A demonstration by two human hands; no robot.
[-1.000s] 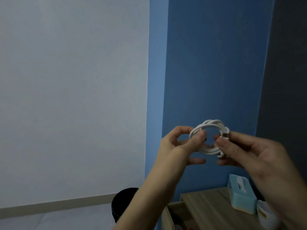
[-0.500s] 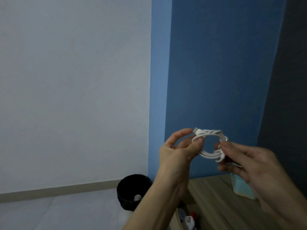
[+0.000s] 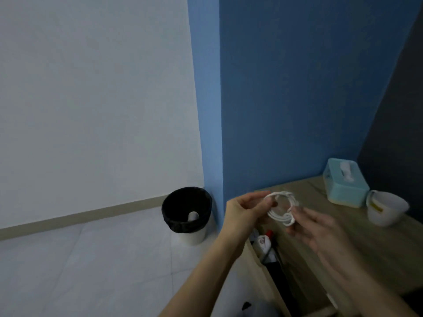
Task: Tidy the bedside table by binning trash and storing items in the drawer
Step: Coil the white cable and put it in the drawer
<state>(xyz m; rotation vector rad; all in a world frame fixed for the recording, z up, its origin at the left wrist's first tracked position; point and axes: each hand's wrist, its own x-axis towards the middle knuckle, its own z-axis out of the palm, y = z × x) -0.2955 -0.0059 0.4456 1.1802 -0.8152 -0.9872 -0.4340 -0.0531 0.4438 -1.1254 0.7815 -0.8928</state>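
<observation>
So from my end on the head cam: the left hand (image 3: 246,215) is up over the front-left corner of the worktop (image 3: 370,252), with its fingers (image 3: 266,204) pinching the left side of a coiled white cable (image 3: 280,212), thumb and forefinger curled round the loop. The right hand (image 3: 320,234) is at the coil's lower right edge, but it's a smeary blur, so I honestly can't tell if those fingers (image 3: 304,213) are gripping the cable or just brushing it; they look loosely stretched out. The cable is held in the air, above the worktop edge and the open drawer (image 3: 258,259) just below. In the drawer I can make out 1 white bottle (image 3: 263,243) with a red bit, the rest is too dark. At the back of the worktop there's a teal tissue box (image 3: 345,187), and a white cup (image 3: 386,211) just beside it. The black-lined bin (image 3: 183,223) sits on the floor by the blue wall, with something small and white inside.
</observation>
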